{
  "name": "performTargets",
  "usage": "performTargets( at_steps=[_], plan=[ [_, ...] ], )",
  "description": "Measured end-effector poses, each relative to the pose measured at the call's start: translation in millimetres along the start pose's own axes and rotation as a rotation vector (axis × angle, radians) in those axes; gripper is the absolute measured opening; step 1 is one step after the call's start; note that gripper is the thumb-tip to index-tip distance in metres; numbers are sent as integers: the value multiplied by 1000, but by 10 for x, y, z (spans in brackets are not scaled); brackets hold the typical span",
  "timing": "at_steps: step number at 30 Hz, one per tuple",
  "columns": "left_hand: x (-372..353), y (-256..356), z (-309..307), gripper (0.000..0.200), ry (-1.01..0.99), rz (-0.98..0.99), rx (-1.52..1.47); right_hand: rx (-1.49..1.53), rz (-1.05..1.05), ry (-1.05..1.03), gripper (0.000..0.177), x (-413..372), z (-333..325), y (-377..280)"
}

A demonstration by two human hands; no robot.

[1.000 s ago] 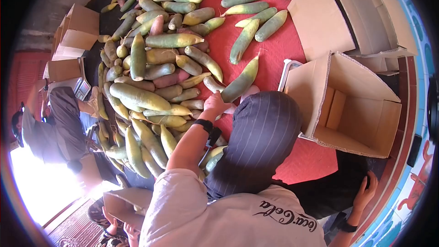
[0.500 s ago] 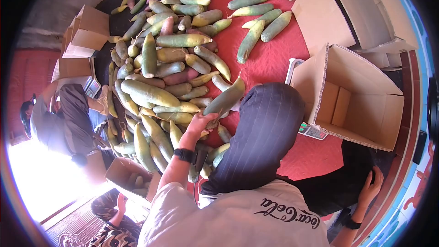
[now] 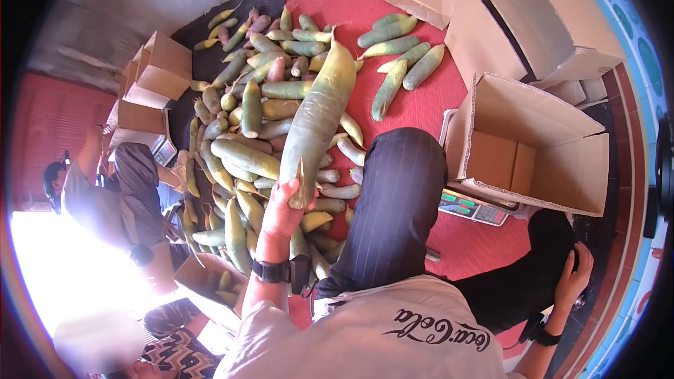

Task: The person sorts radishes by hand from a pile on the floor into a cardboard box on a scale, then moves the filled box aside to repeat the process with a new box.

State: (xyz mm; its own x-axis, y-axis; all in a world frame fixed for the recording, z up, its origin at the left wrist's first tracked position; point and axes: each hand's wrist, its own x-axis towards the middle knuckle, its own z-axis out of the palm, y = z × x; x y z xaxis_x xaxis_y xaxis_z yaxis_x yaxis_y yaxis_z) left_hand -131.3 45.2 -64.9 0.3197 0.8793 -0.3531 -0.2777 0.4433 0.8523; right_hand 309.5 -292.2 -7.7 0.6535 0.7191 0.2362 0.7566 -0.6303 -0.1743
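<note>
My left hand [image 3: 282, 214] is wrapped round the stem end of a long green radish [image 3: 321, 112], held up with its yellowish tapered tip pointing away from me. Behind it spreads a big heap of green radishes [image 3: 242, 154], with some reddish ones among them. Over at the right, my right hand [image 3: 574, 277] rests on my black-trousered knee with nothing in it, its fingers laid out. Just beyond that knee, an open cardboard box [image 3: 562, 175] stands on a digital scale [image 3: 474, 208].
Several radishes lie apart on the red mat [image 3: 456, 253] at the far side. More cardboard boxes [image 3: 491, 31] stand at the far right. Two other people sit on the left, near a second scale [image 3: 165, 151] and a box holding radishes [image 3: 203, 277].
My left hand has raised the radish closer to the camera and turned it more upright. My right hand stays on my knee. The view has shifted slightly.
</note>
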Motion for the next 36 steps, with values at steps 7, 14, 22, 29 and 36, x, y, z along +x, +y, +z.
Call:
performTargets(
  at_steps=[7, 14, 22, 29, 36],
  plan=[
    [-445, 341, 388, 72, -266, 39, 43, 206, -32, 79, 27, 31, -78, 0],
    [-736, 367, 861, 74, -712, -292, 120, 80, -372, 359, 42, 67, -835, -803],
    [-790, 413, 1432, 51, -1222, -81, 582, 12, -698, 7, 56, -117, -1055, -1118],
    [-657, 258, 1573, 49, -1091, -111, 560, 73, -598, -80, 54, -452, -816, -1008],
    [-527, 137, 1747, 55, -925, -85, 361, 124, -452, 54, 58, -621, -798, -921]
  ],
)
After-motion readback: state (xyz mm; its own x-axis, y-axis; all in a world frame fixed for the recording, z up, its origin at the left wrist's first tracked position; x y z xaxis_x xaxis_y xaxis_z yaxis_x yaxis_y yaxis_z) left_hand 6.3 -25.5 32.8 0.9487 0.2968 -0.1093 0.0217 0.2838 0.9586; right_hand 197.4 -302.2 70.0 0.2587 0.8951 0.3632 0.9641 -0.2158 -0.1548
